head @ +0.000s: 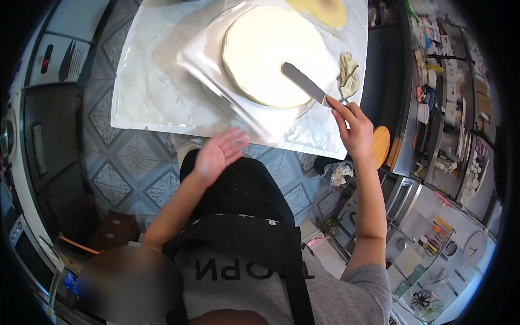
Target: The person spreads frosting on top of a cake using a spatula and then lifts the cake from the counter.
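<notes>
A round cake with smooth pale cream (268, 53) sits on a square white board (248, 113), over a larger transparent round base. My right hand (355, 126) grips an offset icing spatula (302, 81), whose blade lies over the cake's top. The board's near corner is blurred. Below the table's near edge, my left hand (221, 154) holds nothing, its fingers apart and slightly blurred. A crumpled yellowish cloth (349, 75) lies right of the cake.
The marble-patterned tabletop (142, 93) has a pale yellow round thing (325, 12) at its far side. Shelves crowded with supplies (451, 93) stand at the right. A transparent bag (340, 176) is below the table's right corner. An oven (30, 248) is at far left.
</notes>
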`<state>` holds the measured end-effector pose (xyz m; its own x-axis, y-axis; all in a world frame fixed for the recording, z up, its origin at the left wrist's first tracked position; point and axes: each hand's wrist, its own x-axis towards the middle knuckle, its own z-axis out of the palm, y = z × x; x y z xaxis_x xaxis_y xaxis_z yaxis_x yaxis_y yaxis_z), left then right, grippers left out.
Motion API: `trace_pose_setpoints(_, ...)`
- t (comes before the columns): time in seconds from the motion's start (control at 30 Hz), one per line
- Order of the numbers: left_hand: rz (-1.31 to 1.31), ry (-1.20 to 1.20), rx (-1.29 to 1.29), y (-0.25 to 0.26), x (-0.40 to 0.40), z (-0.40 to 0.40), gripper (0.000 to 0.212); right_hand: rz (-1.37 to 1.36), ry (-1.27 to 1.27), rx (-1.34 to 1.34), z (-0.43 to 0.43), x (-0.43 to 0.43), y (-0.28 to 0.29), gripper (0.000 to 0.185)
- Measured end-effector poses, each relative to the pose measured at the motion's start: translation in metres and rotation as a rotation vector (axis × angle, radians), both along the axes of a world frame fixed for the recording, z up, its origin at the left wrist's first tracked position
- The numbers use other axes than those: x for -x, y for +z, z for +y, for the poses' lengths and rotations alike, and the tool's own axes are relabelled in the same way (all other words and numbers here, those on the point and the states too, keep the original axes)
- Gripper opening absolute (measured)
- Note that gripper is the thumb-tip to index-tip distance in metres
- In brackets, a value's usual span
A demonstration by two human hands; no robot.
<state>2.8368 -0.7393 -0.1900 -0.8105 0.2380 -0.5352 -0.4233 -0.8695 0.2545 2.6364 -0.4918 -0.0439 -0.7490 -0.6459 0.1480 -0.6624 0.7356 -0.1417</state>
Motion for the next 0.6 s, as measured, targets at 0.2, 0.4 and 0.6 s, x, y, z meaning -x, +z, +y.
trace_pose_setpoints(0.2, 0.052, 0.332, -0.264, 0.008, 0.028, -0.044, 0.061, 0.011, 0.011, -0.003, -0.004, -0.012, 0.001, 0.027)
trace_pose_setpoints(0.4, 0.243, 0.353, -0.419, 0.012, 0.044, -0.047, 0.066, -0.14, 0.063, 0.03, -0.014, -0.032, 0.006, 0.028)
trace_pose_setpoints(0.6, 0.254, 0.196, -0.554, 0.004, 0.037, -0.032, 0.078, -0.188, -0.174, 0.316, -0.017, -0.018, 0.01, 0.024)
